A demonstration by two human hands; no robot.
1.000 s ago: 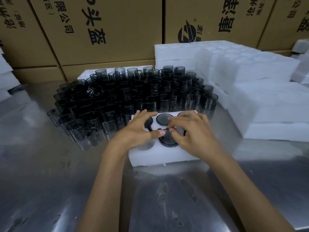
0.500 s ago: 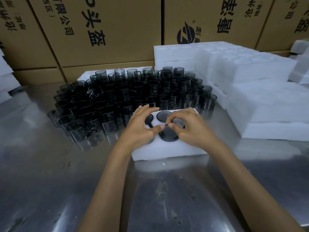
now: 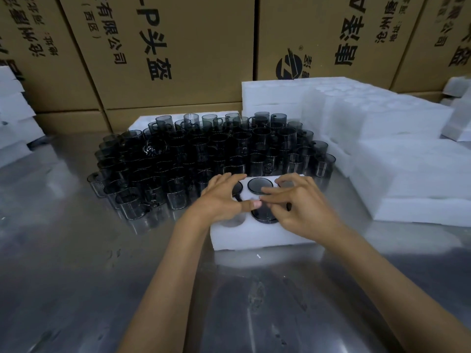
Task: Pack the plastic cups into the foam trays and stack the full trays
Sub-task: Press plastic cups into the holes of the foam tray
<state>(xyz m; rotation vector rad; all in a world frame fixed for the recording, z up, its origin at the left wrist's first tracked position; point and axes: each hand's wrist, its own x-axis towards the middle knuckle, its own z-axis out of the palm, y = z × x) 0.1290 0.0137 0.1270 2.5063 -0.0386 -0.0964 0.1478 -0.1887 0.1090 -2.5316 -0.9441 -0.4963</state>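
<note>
Both my left hand (image 3: 221, 200) and right hand (image 3: 303, 207) had edged forward over the foam tray (image 3: 254, 238) on the tabletop (image 3: 76, 276), fingers (image 3: 248, 205) pinched on a dark cup (image 3: 263, 215) nearly seated in its pocket.

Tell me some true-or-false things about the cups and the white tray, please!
1. Both hands, left hand and right hand, are over the white foam tray on the shiny metal table. True.
2. The crowd of dark see-through plastic cups stands beyond the tray. True.
3. The tray is completely full. False: the near-left hole looks empty.
4. The cardboard boxes behind are blue. False: they are brown with black print.
5. The stack of white foam trays stands to the left of the cups. False: it is on the right.
</note>
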